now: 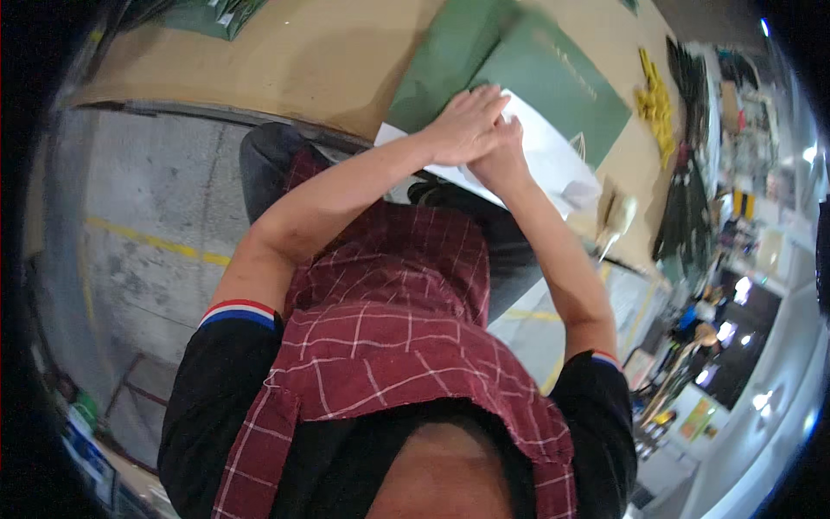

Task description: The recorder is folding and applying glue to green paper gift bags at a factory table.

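Note:
A white sheet of paper [549,147] lies over flat green paper bags [566,82] at the near edge of the table. My left hand [465,127] rests on the paper where it meets the green, fingers stretched out and flat, holding nothing that I can see. Pressed against it, my right hand [499,157] is over the same sheet. Its fingers are mostly hidden by the left hand, so their grip cannot be made out. The sheet's right corner curls up, and its left corner sticks out past the table edge.
A brush [619,213] with pale bristles lies right of the paper. Beyond it are a yellow bundle of cords [655,108] and dark bundled cords [685,208]. More green bags [194,16] sit at the far left of the tan table [320,65]. Cluttered shelves stand at the right.

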Demonstrator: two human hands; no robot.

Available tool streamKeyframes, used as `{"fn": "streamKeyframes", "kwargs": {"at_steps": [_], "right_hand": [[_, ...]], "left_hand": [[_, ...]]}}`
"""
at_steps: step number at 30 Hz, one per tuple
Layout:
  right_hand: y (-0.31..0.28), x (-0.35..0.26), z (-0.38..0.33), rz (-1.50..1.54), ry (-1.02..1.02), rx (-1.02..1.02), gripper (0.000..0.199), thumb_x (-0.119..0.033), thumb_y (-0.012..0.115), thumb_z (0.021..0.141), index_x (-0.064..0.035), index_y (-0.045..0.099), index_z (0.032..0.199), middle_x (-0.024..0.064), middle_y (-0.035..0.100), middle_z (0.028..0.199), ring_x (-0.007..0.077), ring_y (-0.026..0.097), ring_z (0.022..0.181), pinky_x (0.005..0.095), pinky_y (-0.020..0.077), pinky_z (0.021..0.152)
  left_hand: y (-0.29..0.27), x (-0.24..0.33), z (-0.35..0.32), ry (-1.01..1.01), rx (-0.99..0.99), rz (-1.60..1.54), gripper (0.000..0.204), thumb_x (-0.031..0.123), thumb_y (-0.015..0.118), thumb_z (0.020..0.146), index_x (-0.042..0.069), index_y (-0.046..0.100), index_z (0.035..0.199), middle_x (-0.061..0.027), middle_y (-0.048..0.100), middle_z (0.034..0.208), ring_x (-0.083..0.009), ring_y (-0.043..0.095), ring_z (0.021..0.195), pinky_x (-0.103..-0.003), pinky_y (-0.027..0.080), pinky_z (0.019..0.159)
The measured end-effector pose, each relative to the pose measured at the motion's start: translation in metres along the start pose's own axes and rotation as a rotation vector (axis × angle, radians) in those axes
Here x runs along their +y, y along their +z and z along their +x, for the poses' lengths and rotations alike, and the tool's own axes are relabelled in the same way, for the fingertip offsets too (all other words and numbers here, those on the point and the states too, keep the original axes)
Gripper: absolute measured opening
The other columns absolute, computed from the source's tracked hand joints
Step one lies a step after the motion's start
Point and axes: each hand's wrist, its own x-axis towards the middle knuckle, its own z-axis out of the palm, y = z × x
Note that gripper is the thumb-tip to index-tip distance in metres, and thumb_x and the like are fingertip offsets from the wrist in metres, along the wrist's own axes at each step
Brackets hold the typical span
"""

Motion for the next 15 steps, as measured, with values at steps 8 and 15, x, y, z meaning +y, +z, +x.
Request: {"fn": "streamKeyframes", "kwargs": {"at_steps": [8, 15], "right_hand": [[-0.043, -0.001, -0.053, 0.250, -0.093, 0.049, 0.024, -0.007, 0.047, 0.079, -0.0090, 0.059, 0.100, 0.0114, 0.059, 0.099, 0.0292, 0.051, 0.103, 0.0433, 0.0364, 0.090], [-0.045, 0.098, -0.186, 0.301, 0.612, 0.663, 0.024, -0.005, 0.054, 0.079, -0.0054, 0.057, 0.103, 0.0126, 0.060, 0.095, 0.0282, 0.055, 0.091, 0.0372, 0.0438, 0.080]], "left_hand": [[0.005, -0.001, 0.006, -0.036, -0.106, 0.446, 0.061, 0.042, 0.036, 0.086, -0.002, 0.031, 0.129, -0.0180, 0.024, 0.138, -0.0290, 0.019, 0.130, -0.042, 0.014, 0.106], [-0.001, 0.008, 0.010, 0.058, -0.025, 0.475, 0.053, 0.002, 0.037, 0.074, -0.004, 0.032, 0.127, -0.0205, 0.029, 0.135, -0.0297, 0.024, 0.128, -0.041, 0.018, 0.106]]}}
